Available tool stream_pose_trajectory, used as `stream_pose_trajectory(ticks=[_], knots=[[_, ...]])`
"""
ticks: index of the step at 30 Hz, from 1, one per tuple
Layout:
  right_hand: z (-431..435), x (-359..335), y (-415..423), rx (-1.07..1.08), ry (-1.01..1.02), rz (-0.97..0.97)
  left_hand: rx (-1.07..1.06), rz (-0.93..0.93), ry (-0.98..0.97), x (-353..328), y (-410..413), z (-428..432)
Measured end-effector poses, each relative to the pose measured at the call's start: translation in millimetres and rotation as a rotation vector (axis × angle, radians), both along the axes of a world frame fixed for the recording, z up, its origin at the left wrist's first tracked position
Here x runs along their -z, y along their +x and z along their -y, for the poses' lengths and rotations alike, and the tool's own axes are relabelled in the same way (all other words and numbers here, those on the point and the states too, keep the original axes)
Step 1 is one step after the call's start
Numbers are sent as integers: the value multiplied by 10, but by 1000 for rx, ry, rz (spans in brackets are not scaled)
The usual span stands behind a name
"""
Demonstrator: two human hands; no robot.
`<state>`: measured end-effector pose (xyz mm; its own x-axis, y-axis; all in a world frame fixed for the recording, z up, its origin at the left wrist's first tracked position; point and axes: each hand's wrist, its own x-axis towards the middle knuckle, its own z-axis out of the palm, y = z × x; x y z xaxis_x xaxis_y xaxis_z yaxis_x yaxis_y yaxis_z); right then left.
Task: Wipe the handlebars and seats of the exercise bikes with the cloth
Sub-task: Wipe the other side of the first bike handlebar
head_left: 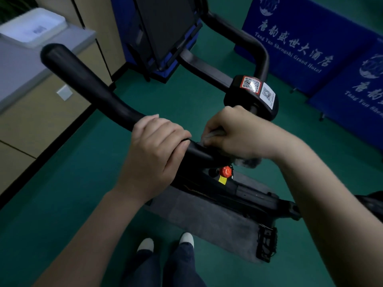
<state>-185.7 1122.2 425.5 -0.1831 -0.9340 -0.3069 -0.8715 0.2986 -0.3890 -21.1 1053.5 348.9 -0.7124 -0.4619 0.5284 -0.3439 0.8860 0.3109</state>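
A green floor (62, 204) fills the room. It lies open on the near left, between the person's white shoes (165, 243) and a black skirting line. Behind that line stand beige cabinets (31, 125), with a grey counter above carrying a white tray (33, 25) at the far left. On the far right, blue banners (300, 44) printed with hotel lettering stand on the floor and close off that side. A dark upright panel (165, 27) on a blue base stands far centre, with a strip of floor between it and the banners.

The black handlebars (89, 85) of an exercise bike cross the view. One long horn rises to the far left, its rounded end near the counter's edge. The other horn curves away to the far right, towards the banners. A clamp block (251, 94) bearing two QR stickers sits at the centre, just beyond the right hand.

The left hand (157, 146) is wrapped around the near bar, fingers curled over the top. The right hand (232, 135) is closed round a grey cloth (247, 161), holding it against the bar just right of the left hand. The cloth shows by the thumb and bunches out below the wrist.

Below the hands are a red knob (226, 171) on the frame, a grey mat (207, 220) under the bike and a black pedal (266, 245) at the mat's near right corner.
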Motion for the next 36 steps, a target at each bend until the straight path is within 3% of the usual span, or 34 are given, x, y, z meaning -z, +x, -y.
stream_pose_trajectory(ticks=[4, 11, 18, 22, 36], knots=[[-56, 83, 22, 57, -137, 124, -21, -7, 15, 0, -13, -28], [-123, 82, -238, -201, -136, -92, -101, -2, 20, -29, -59, -101], [-226, 140, -337, -259, -259, 13, -195, 24, -27, -65, -304, -388], [-245, 221, -461, -153, -413, -71, -200, 51, -22, -28, -410, -521], [-465, 718, -386, 255, -956, 149, -215, 6, -49, 49, -439, -543]])
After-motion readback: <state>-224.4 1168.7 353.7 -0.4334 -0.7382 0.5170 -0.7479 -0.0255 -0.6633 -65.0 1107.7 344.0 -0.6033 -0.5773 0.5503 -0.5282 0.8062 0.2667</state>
